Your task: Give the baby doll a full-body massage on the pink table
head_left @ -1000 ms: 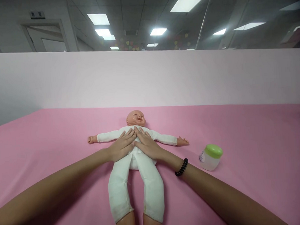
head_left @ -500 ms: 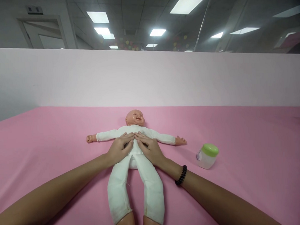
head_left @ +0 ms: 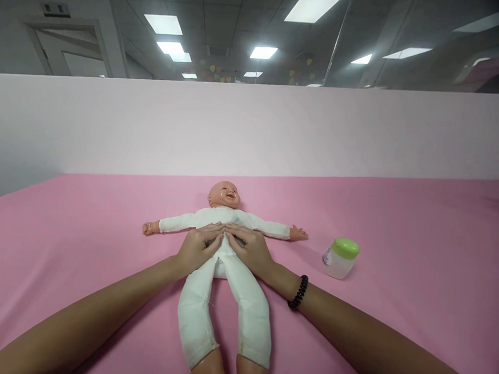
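On the pink cloth (head_left: 90, 227), a baby doll (head_left: 221, 216) is laid face-up, long axis 12-to-6, left hand (head_left: 198, 247) and right hand (head_left: 250, 247) pressed open on its chest, nothing gripped, green-lidded jar (head_left: 341, 258) at 3 o'clock, nearer the right hand.

"How was the light?"

"Bright; white ceiling panels (head_left: 313, 8) glared at upper centre, and the pale wall (head_left: 247, 126) took it evenly."

"Shadows?"

"Soft ones; a faint one lay beside the doll's legs (head_left: 195, 316) on the pink sheet (head_left: 404, 312); the upper right corner fell dark."

"Sharp?"

"Fairly; the wall's top edge bowed with wide-angle distortion, and the far ceiling looked soft."
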The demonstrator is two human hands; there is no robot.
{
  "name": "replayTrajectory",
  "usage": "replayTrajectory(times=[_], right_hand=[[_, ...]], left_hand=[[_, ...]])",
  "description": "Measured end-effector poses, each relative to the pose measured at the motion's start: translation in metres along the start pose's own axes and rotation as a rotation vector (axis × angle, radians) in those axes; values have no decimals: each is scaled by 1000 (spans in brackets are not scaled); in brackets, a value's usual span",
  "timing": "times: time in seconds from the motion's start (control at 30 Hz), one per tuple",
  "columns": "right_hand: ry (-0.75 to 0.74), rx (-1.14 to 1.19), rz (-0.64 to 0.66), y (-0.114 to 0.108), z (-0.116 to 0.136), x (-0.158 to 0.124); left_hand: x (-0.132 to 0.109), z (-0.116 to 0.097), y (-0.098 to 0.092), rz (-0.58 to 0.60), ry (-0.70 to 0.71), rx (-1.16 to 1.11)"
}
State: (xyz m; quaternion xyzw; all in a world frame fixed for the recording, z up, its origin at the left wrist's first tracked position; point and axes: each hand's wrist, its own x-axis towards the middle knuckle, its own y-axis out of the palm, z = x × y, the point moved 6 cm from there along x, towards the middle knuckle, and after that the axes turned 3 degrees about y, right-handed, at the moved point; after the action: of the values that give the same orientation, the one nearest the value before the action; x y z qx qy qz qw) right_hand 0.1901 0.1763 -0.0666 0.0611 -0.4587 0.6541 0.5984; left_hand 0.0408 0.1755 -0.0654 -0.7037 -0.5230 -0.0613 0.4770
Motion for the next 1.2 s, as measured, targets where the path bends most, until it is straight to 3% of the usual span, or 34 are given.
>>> replayTrajectory(times=[0.1,0.23,0.33,0.43,0.5,0.57,0.67,0.77,0.87,0.97,1.03,1.2], right_hand=[[19,49,94,6,-9,3],[158,-29,272,17,-30,7],[301,-115,301,17,-38,6],[370,-207,205,9,-34,2],[266,-229,110,3,-22,0],[83,-164,62,1,-6,-1],[-62,-12,108,4,4,-2],[5,-11,242,11,-3,1],[134,-114,332,17,-16,4],[266,-211,264,14,-25,4],[269,-271,177,9,-23,2],[-57,-198,100,6,1,-1]], left_hand=[[1,5,2,79,-43,36],[-1,26,5,185,-246,147],[-5,44,5,127,-439,128],[-12,52,3,-9,-553,76],[-12,45,0,-87,-470,65],[-10,30,0,-117,-286,24],[-6,12,-2,-108,-99,-81],[-2,13,-2,-34,-109,-63],[-1,25,2,56,-212,38],[-8,44,1,17,-444,81],[-13,48,-1,-47,-504,69],[-7,19,0,-55,-96,2]])
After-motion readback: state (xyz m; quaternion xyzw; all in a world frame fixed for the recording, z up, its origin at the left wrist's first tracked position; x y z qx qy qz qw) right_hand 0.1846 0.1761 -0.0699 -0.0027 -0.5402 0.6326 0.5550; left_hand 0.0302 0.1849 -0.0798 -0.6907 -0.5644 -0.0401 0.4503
